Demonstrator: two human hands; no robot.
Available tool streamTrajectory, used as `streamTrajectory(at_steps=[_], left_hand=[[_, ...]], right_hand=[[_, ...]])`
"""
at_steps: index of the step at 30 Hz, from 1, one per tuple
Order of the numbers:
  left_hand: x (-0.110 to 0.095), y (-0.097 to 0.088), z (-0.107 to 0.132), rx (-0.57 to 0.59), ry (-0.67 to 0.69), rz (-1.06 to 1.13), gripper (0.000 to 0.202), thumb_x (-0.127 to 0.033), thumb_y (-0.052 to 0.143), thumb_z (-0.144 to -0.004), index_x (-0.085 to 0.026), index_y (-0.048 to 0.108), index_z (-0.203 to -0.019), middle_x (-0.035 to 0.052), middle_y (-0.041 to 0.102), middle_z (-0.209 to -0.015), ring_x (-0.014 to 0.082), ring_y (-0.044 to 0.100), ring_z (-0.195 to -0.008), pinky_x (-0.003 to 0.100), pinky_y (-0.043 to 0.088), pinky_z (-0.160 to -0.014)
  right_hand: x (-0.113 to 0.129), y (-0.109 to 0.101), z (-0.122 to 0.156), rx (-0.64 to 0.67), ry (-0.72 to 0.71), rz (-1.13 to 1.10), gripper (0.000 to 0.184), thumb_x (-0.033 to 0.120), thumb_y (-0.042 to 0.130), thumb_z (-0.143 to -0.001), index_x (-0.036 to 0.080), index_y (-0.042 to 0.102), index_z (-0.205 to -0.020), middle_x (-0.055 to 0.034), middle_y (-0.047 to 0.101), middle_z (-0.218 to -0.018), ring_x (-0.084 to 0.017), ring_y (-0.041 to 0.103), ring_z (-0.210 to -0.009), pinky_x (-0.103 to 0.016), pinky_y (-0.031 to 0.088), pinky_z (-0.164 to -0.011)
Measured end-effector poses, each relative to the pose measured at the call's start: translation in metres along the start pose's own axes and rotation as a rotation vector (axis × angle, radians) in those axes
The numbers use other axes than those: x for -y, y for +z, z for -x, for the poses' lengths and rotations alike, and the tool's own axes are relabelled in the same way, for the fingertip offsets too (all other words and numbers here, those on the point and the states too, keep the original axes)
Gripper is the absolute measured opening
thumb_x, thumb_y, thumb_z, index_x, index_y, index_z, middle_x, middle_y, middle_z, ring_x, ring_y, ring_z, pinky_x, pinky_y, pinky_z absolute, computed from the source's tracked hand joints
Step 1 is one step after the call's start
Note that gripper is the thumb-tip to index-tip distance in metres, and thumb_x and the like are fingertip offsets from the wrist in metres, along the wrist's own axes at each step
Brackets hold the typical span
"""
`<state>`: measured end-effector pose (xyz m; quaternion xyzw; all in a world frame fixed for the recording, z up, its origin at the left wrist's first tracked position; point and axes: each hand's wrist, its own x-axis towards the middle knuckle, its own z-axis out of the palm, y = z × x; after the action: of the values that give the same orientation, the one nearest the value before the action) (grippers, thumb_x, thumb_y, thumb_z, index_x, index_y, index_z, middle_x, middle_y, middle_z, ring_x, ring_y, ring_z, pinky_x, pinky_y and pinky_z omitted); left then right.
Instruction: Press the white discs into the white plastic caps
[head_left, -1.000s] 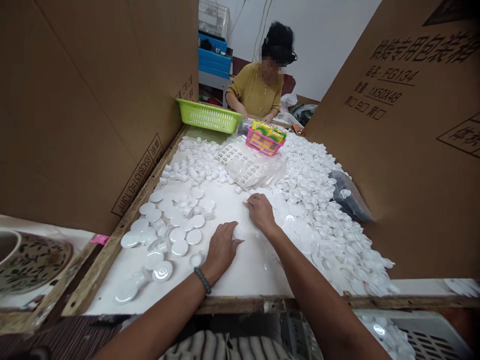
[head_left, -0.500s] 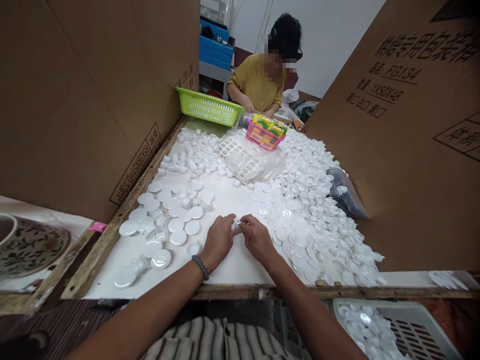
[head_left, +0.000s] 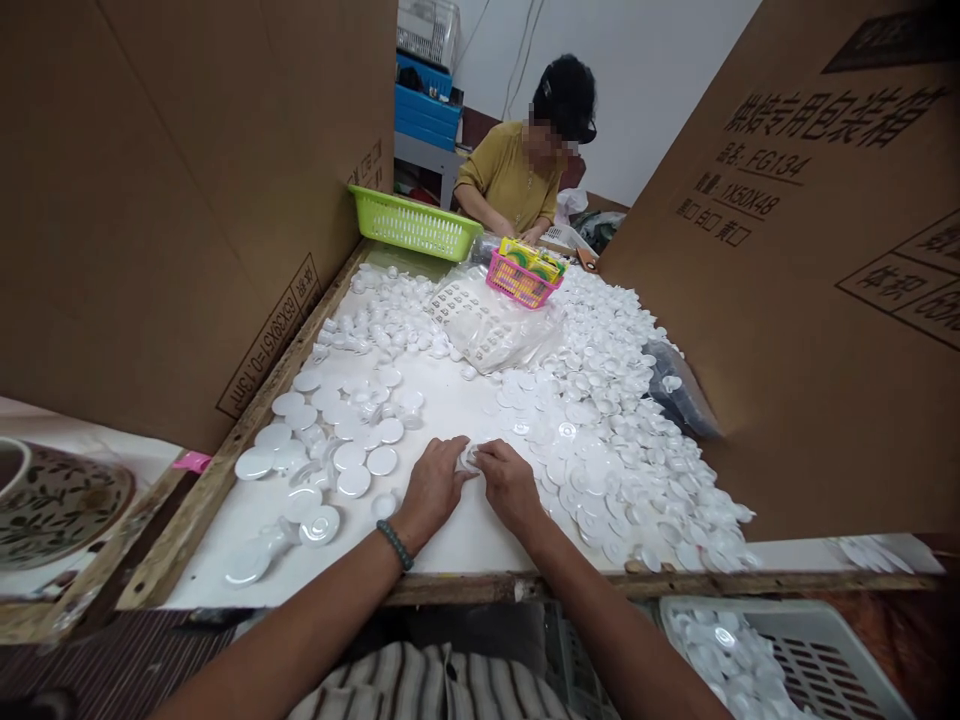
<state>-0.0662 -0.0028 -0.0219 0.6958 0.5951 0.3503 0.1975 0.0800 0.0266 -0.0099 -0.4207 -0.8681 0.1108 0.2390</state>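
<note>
Both of my hands meet over the white tabletop [head_left: 457, 540], pinching one small white round plastic piece [head_left: 469, 458] between them. My left hand [head_left: 435, 485] grips its left side with thumb and fingers; a beaded bracelet is on that wrist. On the other side my right hand [head_left: 510, 482] has its fingertips closed on the piece. Fingers cover part of it, so its exact shape is hard to make out. Flat white plastic discs [head_left: 352, 455] lie spread to the left of my hands. To the right is a large heap of small white plastic parts [head_left: 622, 400].
Tall cardboard sheets [head_left: 187, 180] flank the table. Toward the back are a green basket [head_left: 412, 222], a pink basket [head_left: 521, 285] with yellow packets and a clear plastic bag [head_left: 487, 325]. A person [head_left: 517, 170] sits opposite. A crate [head_left: 825, 650] of white parts stands below right.
The small white piece has turned between my fingers and shows more of its round face. My hands stay nearly in place; the whole view has shifted slightly.
</note>
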Motion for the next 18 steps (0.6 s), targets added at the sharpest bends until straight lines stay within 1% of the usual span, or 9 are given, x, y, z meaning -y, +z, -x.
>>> streamTrajectory(at_steps=[2,4,6,7,8,9,12,15,18], left_hand=[[-0.002,-0.004,0.000,-0.013,-0.002,0.041,0.028,-0.018,0.054,-0.079,-0.018,0.051,-0.107,0.0053,0.060,-0.095,0.0193,0.051,-0.087,0.033,0.044,-0.076],[-0.005,-0.008,0.000,-0.013,-0.024,0.093,0.022,-0.024,0.054,-0.080,-0.019,0.054,-0.102,0.0039,0.061,-0.088,0.0185,0.053,-0.084,0.031,0.043,-0.074],[-0.008,-0.011,-0.002,0.007,-0.083,0.167,0.019,-0.031,0.053,-0.081,-0.020,0.057,-0.096,0.0016,0.062,-0.079,0.0171,0.055,-0.078,0.029,0.043,-0.070],[-0.010,-0.012,-0.004,0.017,-0.133,0.210,0.019,-0.034,0.053,-0.081,-0.021,0.057,-0.093,0.0004,0.062,-0.074,0.0160,0.056,-0.074,0.027,0.043,-0.067],[-0.010,-0.012,-0.006,0.027,-0.194,0.254,0.020,-0.036,0.053,-0.080,-0.021,0.057,-0.091,-0.0008,0.062,-0.071,0.0148,0.057,-0.070,0.026,0.042,-0.064],[-0.010,-0.011,-0.008,0.040,-0.263,0.294,0.021,-0.037,0.054,-0.079,-0.020,0.057,-0.090,-0.0018,0.062,-0.067,0.0136,0.057,-0.064,0.025,0.042,-0.061],[-0.008,-0.009,-0.015,0.100,-0.466,0.396,0.023,-0.037,0.057,-0.075,-0.018,0.056,-0.087,-0.0038,0.058,-0.056,0.0109,0.055,-0.050,0.022,0.041,-0.051],[-0.007,-0.009,-0.020,0.152,-0.619,0.496,0.021,-0.033,0.057,-0.075,-0.016,0.055,-0.086,-0.0041,0.057,-0.053,0.0098,0.055,-0.044,0.020,0.041,-0.047],[-0.009,-0.013,-0.023,0.182,-0.714,0.519,0.019,-0.031,0.059,-0.073,-0.016,0.052,-0.082,-0.0029,0.059,-0.053,0.0105,0.057,-0.044,0.020,0.043,-0.046]], right_hand=[[0.000,-0.001,0.000,-0.083,0.116,-0.176,0.024,0.021,0.043,-0.088,0.022,0.067,-0.086,-0.0039,0.063,-0.088,-0.016,0.057,-0.080,-0.027,0.046,-0.071],[-0.001,-0.002,0.000,-0.118,0.247,-0.313,0.023,0.029,0.045,-0.088,0.022,0.067,-0.088,-0.0029,0.065,-0.081,-0.016,0.059,-0.075,-0.027,0.047,-0.068],[-0.002,-0.003,0.001,-0.114,0.359,-0.391,0.027,0.034,0.043,-0.089,0.021,0.065,-0.101,-0.0021,0.066,-0.078,-0.016,0.060,-0.070,-0.028,0.048,-0.066],[-0.003,-0.003,0.001,-0.105,0.379,-0.407,0.030,0.035,0.041,-0.090,0.022,0.061,-0.108,-0.0022,0.066,-0.080,-0.016,0.060,-0.070,-0.028,0.048,-0.066],[-0.004,-0.004,0.001,-0.095,0.367,-0.407,0.032,0.035,0.041,-0.090,0.022,0.058,-0.114,-0.0028,0.067,-0.084,-0.016,0.060,-0.073,-0.029,0.048,-0.068],[-0.005,-0.005,0.002,-0.082,0.323,-0.394,0.032,0.034,0.043,-0.090,0.023,0.057,-0.116,-0.0036,0.066,-0.088,-0.016,0.060,-0.078,-0.030,0.048,-0.071],[-0.007,-0.007,0.004,-0.026,0.136,-0.330,0.028,0.032,0.053,-0.085,0.025,0.061,-0.111,-0.0053,0.063,-0.099,-0.019,0.056,-0.093,-0.033,0.046,-0.080],[-0.008,-0.007,0.005,-0.012,0.064,-0.266,0.025,0.031,0.058,-0.082,0.025,0.063,-0.106,-0.0053,0.061,-0.094,-0.019,0.054,-0.090,-0.033,0.046,-0.079],[-0.008,-0.007,0.004,0.016,0.016,-0.181,0.024,0.031,0.058,-0.083,0.024,0.063,-0.105,-0.0050,0.060,-0.089,-0.018,0.052,-0.086,-0.032,0.045,-0.075]])
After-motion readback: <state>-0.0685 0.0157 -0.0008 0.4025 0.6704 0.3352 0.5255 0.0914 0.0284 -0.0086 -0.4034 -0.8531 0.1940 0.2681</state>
